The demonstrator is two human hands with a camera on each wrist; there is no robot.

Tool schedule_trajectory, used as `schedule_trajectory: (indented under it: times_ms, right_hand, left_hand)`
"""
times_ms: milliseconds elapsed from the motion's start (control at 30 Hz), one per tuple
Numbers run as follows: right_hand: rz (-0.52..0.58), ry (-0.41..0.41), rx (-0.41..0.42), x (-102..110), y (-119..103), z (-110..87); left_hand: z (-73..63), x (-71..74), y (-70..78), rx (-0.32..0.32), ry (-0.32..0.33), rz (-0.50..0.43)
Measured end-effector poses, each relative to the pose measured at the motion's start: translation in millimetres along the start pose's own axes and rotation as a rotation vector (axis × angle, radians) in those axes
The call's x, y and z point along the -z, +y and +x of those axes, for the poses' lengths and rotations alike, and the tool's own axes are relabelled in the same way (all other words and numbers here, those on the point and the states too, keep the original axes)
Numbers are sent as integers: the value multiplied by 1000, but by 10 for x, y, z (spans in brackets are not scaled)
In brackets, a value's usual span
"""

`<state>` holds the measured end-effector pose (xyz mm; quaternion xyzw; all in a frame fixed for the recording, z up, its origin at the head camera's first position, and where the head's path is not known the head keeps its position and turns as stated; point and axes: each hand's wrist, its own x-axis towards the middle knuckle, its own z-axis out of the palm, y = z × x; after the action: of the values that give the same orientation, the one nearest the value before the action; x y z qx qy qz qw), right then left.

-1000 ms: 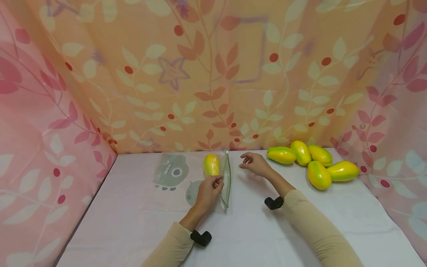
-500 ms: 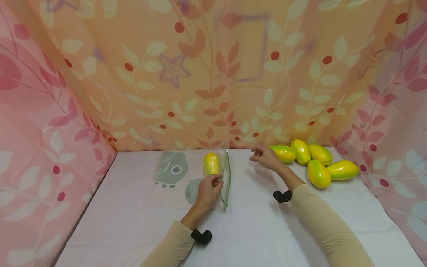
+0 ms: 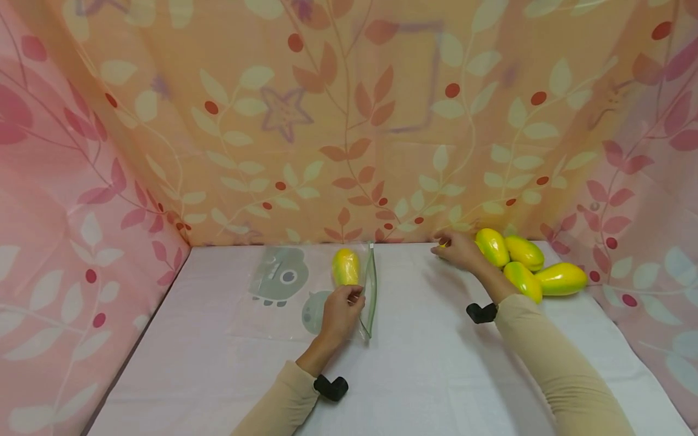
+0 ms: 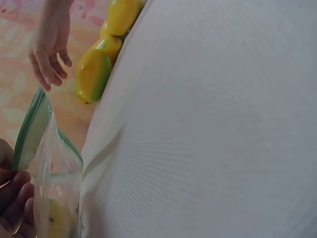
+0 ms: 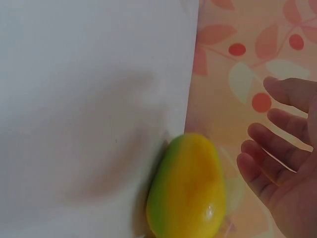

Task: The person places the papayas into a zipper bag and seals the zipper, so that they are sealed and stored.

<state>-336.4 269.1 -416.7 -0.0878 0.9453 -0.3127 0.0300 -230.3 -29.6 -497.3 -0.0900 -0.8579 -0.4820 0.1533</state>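
Observation:
My left hand [image 3: 340, 315] pinches the open edge of a clear zip bag [image 3: 374, 297] with a green zip strip and grey-green cartoon prints. The bag lies on the table with its mouth toward the right, and one yellow papaya [image 3: 346, 266] is inside. In the left wrist view the bag's mouth [image 4: 30, 126] gapes beside the curled fingers. My right hand [image 3: 460, 249] hovers over the leftmost loose papaya [image 5: 188, 188], mostly hidden beneath it in the head view. The right wrist view shows its fingers spread and loosely bent, apart from the fruit.
Several more yellow-green papayas [image 3: 561, 279] lie grouped at the back right of the white-covered table [image 3: 425, 375]. A patterned curtain [image 3: 349, 121] rises right behind the table's far edge, with pink curtain at both sides.
My right hand has moved right, from beside the bag's mouth to over the leftmost loose papaya. The left hand stays at the bag's edge.

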Motion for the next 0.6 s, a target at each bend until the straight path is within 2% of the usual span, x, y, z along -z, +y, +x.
schedule_trajectory:
  times_ms: [333,600]
  right_hand:
    - [-86,4,-61,160,102,22]
    - [-209,-14,-80,207,179,45]
  left_hand:
    - [1,-2,0,0,32,40]
    - [6,2,-6,41,44,54]
